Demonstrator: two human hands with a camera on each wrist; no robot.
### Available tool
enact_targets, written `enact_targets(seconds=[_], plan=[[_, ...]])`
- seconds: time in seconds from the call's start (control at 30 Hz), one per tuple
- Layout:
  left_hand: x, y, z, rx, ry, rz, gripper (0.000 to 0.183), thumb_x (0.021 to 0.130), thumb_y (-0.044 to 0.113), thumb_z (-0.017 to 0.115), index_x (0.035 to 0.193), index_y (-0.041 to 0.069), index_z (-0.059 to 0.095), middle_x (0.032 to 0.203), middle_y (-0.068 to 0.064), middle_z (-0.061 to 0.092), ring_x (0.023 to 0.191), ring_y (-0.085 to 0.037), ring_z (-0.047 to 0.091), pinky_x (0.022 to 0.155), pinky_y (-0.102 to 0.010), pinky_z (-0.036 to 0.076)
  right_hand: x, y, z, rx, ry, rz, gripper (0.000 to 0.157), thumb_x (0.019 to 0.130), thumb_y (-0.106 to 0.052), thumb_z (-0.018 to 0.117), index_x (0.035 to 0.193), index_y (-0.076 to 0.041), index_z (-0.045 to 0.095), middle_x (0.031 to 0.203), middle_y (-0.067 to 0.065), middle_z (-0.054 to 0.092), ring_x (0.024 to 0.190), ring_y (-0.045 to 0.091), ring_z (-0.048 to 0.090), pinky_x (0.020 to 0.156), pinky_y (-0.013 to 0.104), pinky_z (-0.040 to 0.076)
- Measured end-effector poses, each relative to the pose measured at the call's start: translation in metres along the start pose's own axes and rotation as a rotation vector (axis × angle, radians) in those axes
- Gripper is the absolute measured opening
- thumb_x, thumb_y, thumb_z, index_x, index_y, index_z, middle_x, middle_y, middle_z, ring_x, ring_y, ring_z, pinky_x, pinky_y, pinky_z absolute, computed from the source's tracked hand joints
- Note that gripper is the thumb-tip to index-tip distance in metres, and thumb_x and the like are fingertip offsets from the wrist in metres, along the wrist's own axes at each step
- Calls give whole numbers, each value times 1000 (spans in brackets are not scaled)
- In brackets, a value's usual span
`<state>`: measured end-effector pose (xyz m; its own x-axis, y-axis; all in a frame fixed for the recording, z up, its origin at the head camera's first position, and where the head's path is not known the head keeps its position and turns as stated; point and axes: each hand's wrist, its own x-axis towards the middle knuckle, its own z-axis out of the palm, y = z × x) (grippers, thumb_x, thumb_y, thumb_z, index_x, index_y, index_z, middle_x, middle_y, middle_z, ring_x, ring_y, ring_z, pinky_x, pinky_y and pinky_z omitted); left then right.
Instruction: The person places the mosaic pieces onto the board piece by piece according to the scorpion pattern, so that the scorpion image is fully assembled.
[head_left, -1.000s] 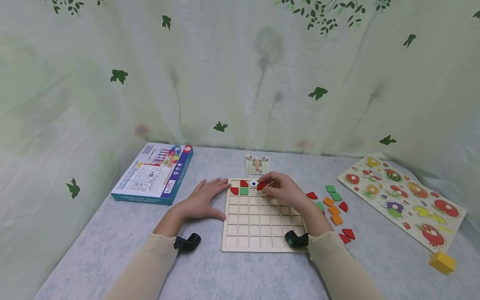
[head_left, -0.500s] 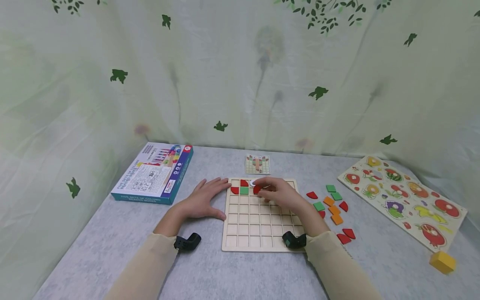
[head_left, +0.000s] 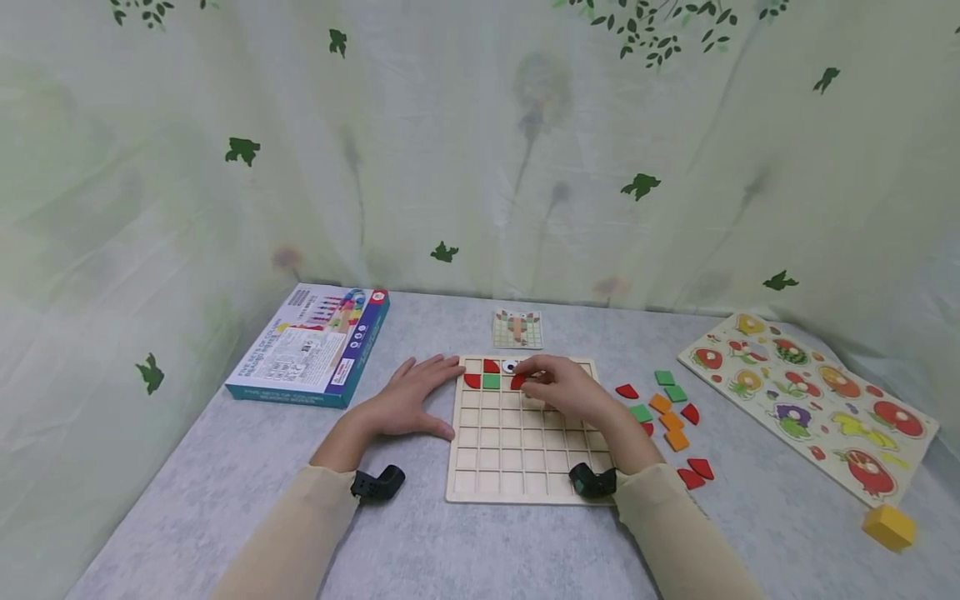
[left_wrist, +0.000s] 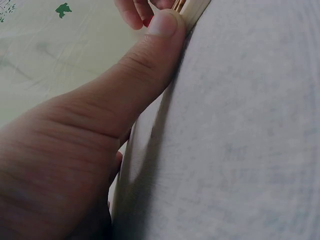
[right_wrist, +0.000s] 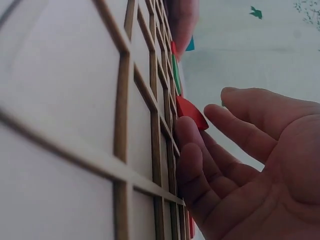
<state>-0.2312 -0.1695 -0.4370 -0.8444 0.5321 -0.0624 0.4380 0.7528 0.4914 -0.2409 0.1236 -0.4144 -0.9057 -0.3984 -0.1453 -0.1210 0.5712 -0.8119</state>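
Note:
A wooden grid board lies on the table. My left hand spreads its fingers along the board's left edge, fingertips at the top corner and thumb lower down. Over the second row, my right hand holds a red quarter-circle tile by its fingertips; the tile stands tilted, its lower edge at the grid in the right wrist view. Left of it in the grid are a green square tile and red quarter-circle tiles. A white eye tile sits in the top row, partly covered by the right fingers.
Loose red, green and orange tiles lie right of the board. Behind it is a small pattern card. A flat box is at left; a fruit-picture board and yellow block are at right.
My right hand has shifted slightly left with the red tile and lowered it toward the cell beside the green square. The left hand has stayed on the board's edge.

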Motion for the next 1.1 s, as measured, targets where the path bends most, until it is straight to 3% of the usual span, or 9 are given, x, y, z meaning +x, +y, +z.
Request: enact_targets(seconds=[0.27, 0.5, 0.7, 0.93, 1.1], plan=[[1, 2, 0, 2, -1, -1, 106, 71, 64, 80, 157, 22, 34, 167, -3, 24, 157, -31, 12, 125, -61, -1, -2, 2, -6, -51, -9, -4, 29, 97, -24, 64, 126, -21, 67, 133, 3, 62, 97, 21, 62, 71, 29, 55], [3, 0, 2, 6, -3, 3, 106, 71, 64, 80, 157, 23, 34, 167, -2, 24, 157, -30, 12, 126, -60, -1, -5, 5, -14, -20, -29, 19, 31, 98, -27, 64, 128, -20, 66, 132, 4, 64, 95, 19, 64, 71, 30, 55], [3, -1, 2, 10, -6, 5, 106, 71, 65, 79, 157, 23, 33, 168, -2, 24, 157, -30, 12, 125, -60, -2, -5, 5, -14, -71, -44, 14, 25, 97, -26, 65, 121, -21, 71, 121, 2, 67, 86, 20, 61, 71, 30, 53], [2, -2, 2, 8, -6, 1, 106, 71, 65, 80, 157, 23, 33, 167, -2, 24, 157, -30, 12, 125, -61, -2, -5, 4, -11, -160, -64, -66, 23, 96, -26, 66, 118, -22, 73, 123, -1, 66, 100, 17, 57, 87, 32, 50], [0, -1, 0, 12, -2, -2, 106, 71, 65, 80, 157, 23, 34, 167, -3, 25, 157, -30, 12, 125, -61, -1, -6, 2, -8, -173, -78, -88, 25, 97, -26, 66, 120, -22, 73, 126, -1, 64, 100, 17, 59, 87, 32, 51]])
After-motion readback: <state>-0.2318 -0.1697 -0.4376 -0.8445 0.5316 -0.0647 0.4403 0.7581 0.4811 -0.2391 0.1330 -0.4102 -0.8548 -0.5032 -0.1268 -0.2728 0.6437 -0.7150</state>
